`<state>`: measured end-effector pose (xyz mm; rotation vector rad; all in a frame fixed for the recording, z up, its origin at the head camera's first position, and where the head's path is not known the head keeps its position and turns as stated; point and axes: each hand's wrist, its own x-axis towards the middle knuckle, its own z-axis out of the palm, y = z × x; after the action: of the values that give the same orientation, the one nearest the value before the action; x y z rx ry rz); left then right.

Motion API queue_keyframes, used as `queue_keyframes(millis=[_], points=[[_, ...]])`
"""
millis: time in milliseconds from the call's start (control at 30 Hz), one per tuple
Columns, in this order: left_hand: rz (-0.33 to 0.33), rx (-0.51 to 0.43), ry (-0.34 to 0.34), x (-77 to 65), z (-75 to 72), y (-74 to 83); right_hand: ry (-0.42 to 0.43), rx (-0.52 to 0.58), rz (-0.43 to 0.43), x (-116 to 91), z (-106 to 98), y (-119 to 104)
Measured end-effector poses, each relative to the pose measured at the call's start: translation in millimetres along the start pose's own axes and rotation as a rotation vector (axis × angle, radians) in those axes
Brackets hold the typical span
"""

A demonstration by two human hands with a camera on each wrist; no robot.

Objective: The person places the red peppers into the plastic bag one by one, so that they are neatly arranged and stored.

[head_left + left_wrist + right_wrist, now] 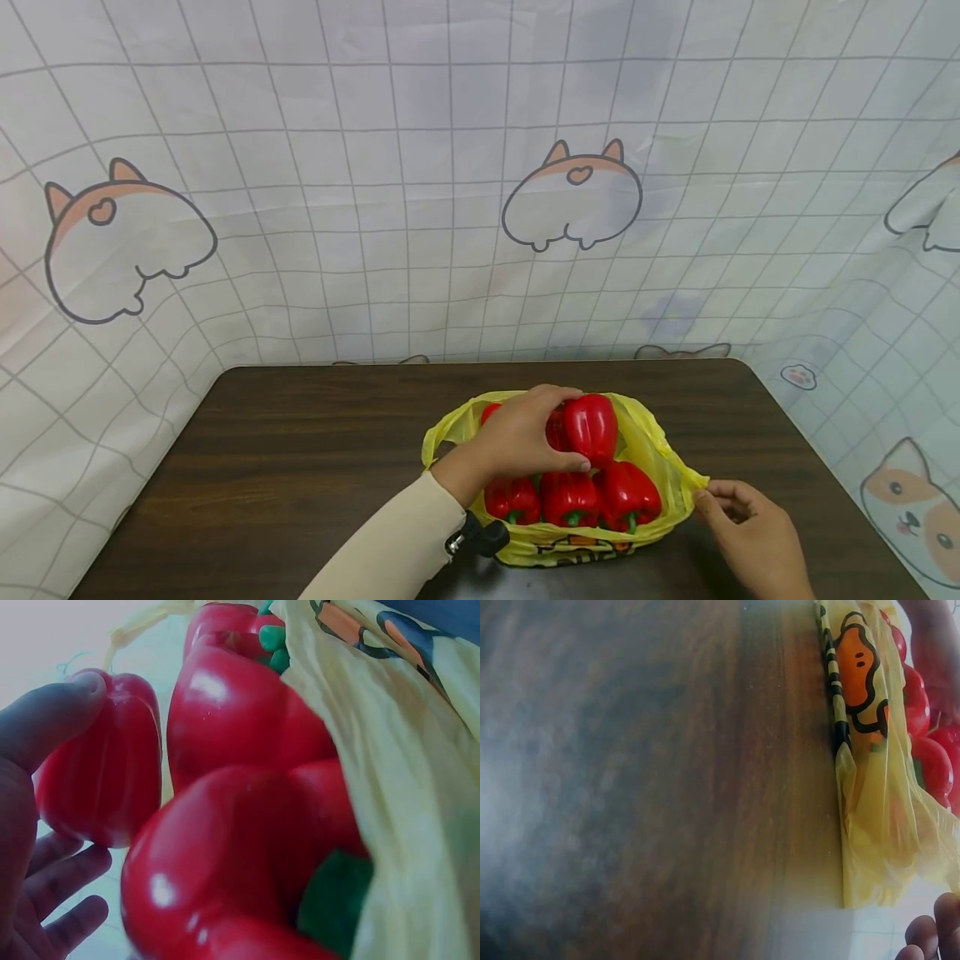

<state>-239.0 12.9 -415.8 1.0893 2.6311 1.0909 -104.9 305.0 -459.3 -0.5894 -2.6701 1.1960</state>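
Note:
A yellow plastic bag (540, 546) with a printed front lies spread on the table, its mouth facing up. Several red bell peppers (572, 498) with green stems fill it. My left hand (517, 437) reaches over the bag and grips one red bell pepper (592, 429) above the others. In the left wrist view the thumb (56, 712) lies across one end of that pepper, fingers around the other side. My right hand (753, 533) pinches the bag's right edge between thumb and fingers. Only its fingertips (945, 922) show at the right wrist view's lower corner.
The dark wooden table (300, 467) extends left of the bag and a little to its right. Behind and beside it hangs a white gridded cloth (420, 183) with corgi drawings. A black strap device (480, 537) sits on the left wrist.

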Motion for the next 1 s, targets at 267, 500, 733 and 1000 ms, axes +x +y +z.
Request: queue_keyframes(millis=[267, 500, 733, 1000], points=[[-0.038, 0.081, 0.02, 9.0, 8.1, 8.1, -0.01, 0.018, 0.013, 0, -1, 0], [-0.041, 0.147, 0.034, 14.5, 14.5, 9.7, -0.021, 0.021, 0.007, 0, -2, 1], [-0.049, 0.217, 0.038, 21.2, 20.7, 11.9, -0.013, 0.017, -0.001, 0, -1, 1], [-0.076, 0.286, 0.046, 26.4, 25.7, 17.1, -0.005, 0.021, 0.003, -1, -1, 0]])
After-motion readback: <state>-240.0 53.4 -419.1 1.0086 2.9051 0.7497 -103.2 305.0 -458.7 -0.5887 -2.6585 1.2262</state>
